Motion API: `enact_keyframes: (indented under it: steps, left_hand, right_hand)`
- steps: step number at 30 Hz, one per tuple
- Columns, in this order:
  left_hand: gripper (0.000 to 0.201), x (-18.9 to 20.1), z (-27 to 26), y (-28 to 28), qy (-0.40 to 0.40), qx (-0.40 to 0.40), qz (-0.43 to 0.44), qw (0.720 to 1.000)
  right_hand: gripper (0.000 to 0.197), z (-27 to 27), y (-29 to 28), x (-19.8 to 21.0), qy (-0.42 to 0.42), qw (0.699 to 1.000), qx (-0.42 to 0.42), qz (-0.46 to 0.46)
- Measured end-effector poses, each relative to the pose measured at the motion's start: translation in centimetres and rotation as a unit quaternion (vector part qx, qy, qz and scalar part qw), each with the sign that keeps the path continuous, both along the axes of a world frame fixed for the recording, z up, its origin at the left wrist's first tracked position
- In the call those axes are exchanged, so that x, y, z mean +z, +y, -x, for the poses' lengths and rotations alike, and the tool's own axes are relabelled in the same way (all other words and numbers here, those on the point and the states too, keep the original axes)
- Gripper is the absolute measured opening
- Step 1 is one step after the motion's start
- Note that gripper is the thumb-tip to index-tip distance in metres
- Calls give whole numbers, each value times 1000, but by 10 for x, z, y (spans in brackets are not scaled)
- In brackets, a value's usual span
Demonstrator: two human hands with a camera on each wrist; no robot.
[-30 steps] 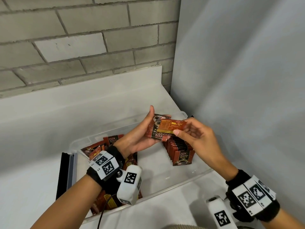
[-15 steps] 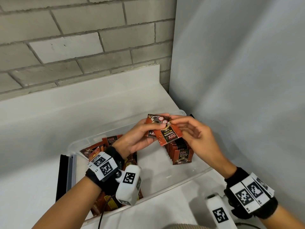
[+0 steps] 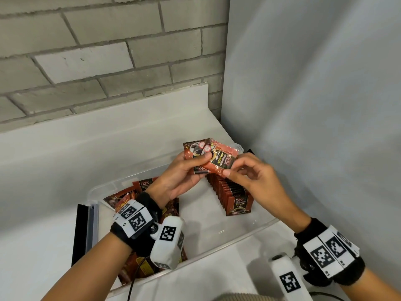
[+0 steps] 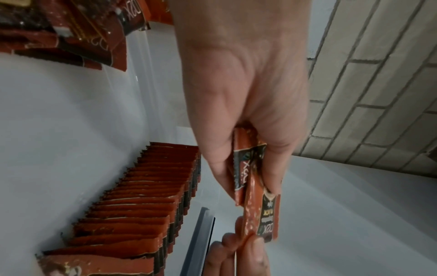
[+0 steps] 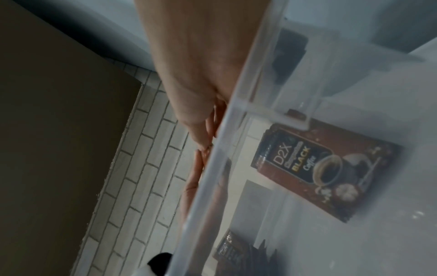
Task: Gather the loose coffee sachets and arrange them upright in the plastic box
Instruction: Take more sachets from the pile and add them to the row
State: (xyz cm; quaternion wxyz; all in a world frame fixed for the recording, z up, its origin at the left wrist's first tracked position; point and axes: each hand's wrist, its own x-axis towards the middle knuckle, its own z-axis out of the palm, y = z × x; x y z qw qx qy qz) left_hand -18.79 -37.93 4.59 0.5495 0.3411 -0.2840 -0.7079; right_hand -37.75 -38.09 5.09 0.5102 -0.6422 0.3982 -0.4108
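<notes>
Currently your left hand [image 3: 180,179] grips a small fan of flat, glossy red-brown foil sachets [image 3: 196,156], thumb pressed across their printed faces. Your right hand [image 3: 252,177] pinches the lower corner of the front sachet [image 3: 221,162] between thumb and forefinger; that sachet is tilted and its print reads upside down. Both hands hold the stack above the clear, rectangular plastic box [image 3: 267,224] on the white worktop [image 3: 54,170]. Directly beneath, at 6 o'clock from the held stack, a tight row of upright sachets [image 3: 233,194] stands with serrated top edges. At 8 o'clock, loose sachets [image 3: 130,194] lie heaped under your left wrist.
</notes>
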Motion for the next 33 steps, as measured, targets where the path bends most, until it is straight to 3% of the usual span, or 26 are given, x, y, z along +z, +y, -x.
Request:
enact_keyframes:
  steps: [3, 6, 11, 14, 19, 22, 25, 28, 33]
  left_hand:
    - [36, 1, 2, 2, -22, -11, -5, 1000]
    - [34, -2, 3, 4, -35, -44, -3, 998]
    - [57, 1, 1, 4, -19, -63, -17, 998]
    - [46, -1, 0, 1, -11, -42, -45, 998]
    - [30, 3, 2, 1, 9, -7, -74, 997]
    - [23, 5, 3, 2, -1, 1, -73, 997]
    - [25, 5, 4, 2, 2, 6, -76, 997]
    - [26, 5, 5, 2, 1, 8, -79, 997]
    - [26, 4, 7, 1, -8, 10, -82, 997]
  right_hand:
    - [8, 3, -1, 4, -51, 997, -38, -52]
    - [23, 2, 0, 10, -55, 996, -15, -68]
    - [17, 19, -3, 21, -2, 999, -10, -48]
    - [14, 38, -3, 29, 104, 993, 56, 5]
    - [14, 49, 6, 18, 342, 919, 118, 156]
    - [20, 46, 9, 5, 381, 869, 128, 290]
    - [30, 40, 10, 0, 417, 825, 104, 368]
    - [33, 33, 13, 0, 447, 790, 99, 409]
    - [39, 31, 16, 4, 477, 766, 94, 422]
